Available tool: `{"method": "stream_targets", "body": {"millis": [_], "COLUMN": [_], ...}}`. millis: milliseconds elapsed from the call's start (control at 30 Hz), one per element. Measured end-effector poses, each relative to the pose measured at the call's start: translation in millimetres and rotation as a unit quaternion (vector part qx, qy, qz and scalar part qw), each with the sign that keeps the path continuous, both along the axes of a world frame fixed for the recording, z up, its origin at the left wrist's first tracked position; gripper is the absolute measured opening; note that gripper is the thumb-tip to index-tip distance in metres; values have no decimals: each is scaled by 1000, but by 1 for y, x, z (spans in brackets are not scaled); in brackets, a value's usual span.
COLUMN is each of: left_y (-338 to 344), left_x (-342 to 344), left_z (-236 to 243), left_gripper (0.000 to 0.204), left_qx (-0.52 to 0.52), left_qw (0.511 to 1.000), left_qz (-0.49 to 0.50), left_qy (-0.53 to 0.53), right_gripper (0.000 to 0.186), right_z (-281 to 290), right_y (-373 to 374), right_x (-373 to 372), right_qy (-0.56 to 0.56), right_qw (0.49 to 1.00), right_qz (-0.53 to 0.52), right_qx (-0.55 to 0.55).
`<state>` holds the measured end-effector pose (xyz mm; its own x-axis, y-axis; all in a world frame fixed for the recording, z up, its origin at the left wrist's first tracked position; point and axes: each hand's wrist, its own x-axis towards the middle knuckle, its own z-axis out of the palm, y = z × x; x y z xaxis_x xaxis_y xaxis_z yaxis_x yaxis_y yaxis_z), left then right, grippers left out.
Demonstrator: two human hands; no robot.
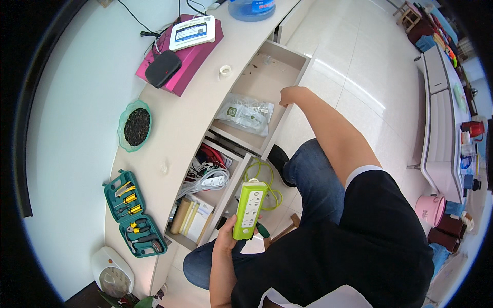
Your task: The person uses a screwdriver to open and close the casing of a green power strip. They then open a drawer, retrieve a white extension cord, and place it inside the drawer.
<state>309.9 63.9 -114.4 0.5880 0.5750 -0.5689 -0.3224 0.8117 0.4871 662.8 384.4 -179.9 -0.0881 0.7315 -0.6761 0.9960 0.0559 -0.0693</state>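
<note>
My left hand (226, 233) grips a lime-green power strip (250, 208), its socket face up, with a green cord (272, 197) looped beside it. A dark green handle (263, 231) shows behind the strip; whether my hand holds it too, I cannot tell. My right hand (290, 96) has its fingers curled on the front edge of the upper open drawer (275, 74), which contains a clear plastic package (244, 114). Below that, another open drawer (215, 195) holds tangled cables (205, 177) and long pale items (191, 218).
A teal toolkit (134, 213), a dish of dark granules (135, 128), a pink box (182, 72) with white and black devices, a tape roll (224, 71) and a water jug (251, 9) sit on the cabinet top. A white cabinet (442, 133) and pink bucket (429, 209) stand at the right.
</note>
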Motion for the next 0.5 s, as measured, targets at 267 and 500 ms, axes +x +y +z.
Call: {"method": "stream_targets", "body": {"millis": [267, 500], "left_y": [8, 11], "left_x": [5, 1], "left_z": [1, -1], "left_gripper": [70, 75], "left_qx": [-10, -35], "left_qw": [1000, 999], "left_qz": [17, 35], "left_qy": [-7, 17], "right_gripper": [24, 30], "right_z": [-19, -64], "right_y": [18, 56], "right_x": [13, 8], "right_qy": [8, -50], "right_qw": [998, 998], "right_qz": [-12, 12], "right_qx": [-56, 25]}}
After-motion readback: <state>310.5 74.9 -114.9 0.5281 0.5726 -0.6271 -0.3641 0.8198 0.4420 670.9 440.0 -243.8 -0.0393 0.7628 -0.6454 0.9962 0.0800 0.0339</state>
